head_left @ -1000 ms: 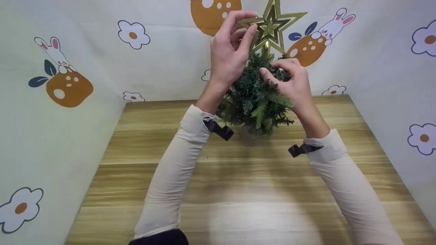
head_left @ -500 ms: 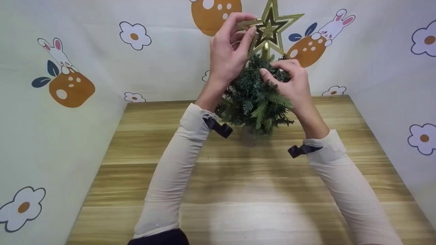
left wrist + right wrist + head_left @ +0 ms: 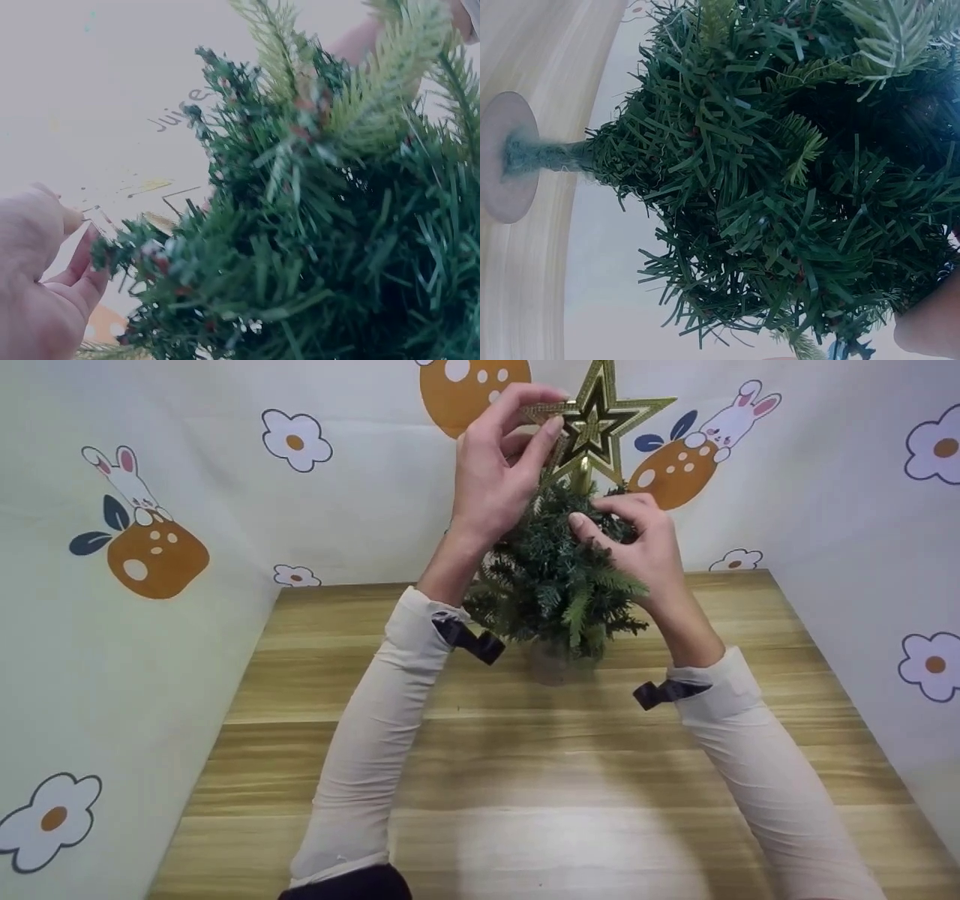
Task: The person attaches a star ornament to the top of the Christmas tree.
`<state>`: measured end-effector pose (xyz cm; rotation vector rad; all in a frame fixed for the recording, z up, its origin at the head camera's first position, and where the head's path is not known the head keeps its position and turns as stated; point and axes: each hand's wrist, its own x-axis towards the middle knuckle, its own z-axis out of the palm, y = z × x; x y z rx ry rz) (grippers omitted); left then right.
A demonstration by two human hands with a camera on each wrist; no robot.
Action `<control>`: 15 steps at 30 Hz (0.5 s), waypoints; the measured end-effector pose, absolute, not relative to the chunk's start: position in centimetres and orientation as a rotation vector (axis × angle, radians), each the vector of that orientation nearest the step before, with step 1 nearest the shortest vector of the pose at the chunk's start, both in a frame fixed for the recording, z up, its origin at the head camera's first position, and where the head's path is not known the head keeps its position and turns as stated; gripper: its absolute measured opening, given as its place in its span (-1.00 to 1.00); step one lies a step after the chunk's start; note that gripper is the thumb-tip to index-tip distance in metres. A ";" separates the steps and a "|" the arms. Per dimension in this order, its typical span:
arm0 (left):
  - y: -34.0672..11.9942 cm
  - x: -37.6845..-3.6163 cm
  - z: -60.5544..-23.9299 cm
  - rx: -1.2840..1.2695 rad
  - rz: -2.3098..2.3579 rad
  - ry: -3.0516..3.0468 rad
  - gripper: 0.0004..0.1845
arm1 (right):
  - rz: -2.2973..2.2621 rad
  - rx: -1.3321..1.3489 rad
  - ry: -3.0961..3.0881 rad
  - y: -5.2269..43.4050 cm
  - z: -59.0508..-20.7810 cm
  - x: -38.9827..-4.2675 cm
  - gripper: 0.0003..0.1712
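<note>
A gold star tree topper [image 3: 590, 431] stands on the tip of a small artificial Christmas tree [image 3: 555, 562]. My left hand [image 3: 499, 472] pinches the star's left point between thumb and fingers. On the tree's upper right side, my right hand [image 3: 645, 540] pinches into the branches just below the star. The tree stands upright on a pale round base [image 3: 510, 157], which shows in the right wrist view. Green needles [image 3: 285, 240] fill much of the left wrist view, with the left hand [image 3: 45, 277] at its left edge. What lies between the right fingertips is partly hidden by needles.
The tree stands toward the back of a wood-grain table [image 3: 525, 780]. Behind and at both sides hangs a pale cloth [image 3: 360, 510] printed with flowers, rabbits and oranges. A small dark wrist camera [image 3: 487, 647] juts from the left cuff, another wrist camera [image 3: 649, 695] from the right.
My left hand has shifted slightly left, and the star has turned and tilted a little. The tree leans slightly differently. My right hand has barely moved.
</note>
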<state>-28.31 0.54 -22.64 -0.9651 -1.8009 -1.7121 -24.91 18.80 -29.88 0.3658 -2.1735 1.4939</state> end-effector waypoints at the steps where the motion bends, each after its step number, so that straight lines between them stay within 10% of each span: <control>1: 0.5 -28.3 -22.6 -0.967 -1.714 -1.804 -0.77 | 1.488 0.372 -2.172 18.8 -29.9 -25.0 -0.65; 15: -0.1 -28.6 -22.9 -1.000 -1.709 -1.817 -0.72 | 1.490 0.351 -2.173 18.8 -29.9 -25.0 -0.64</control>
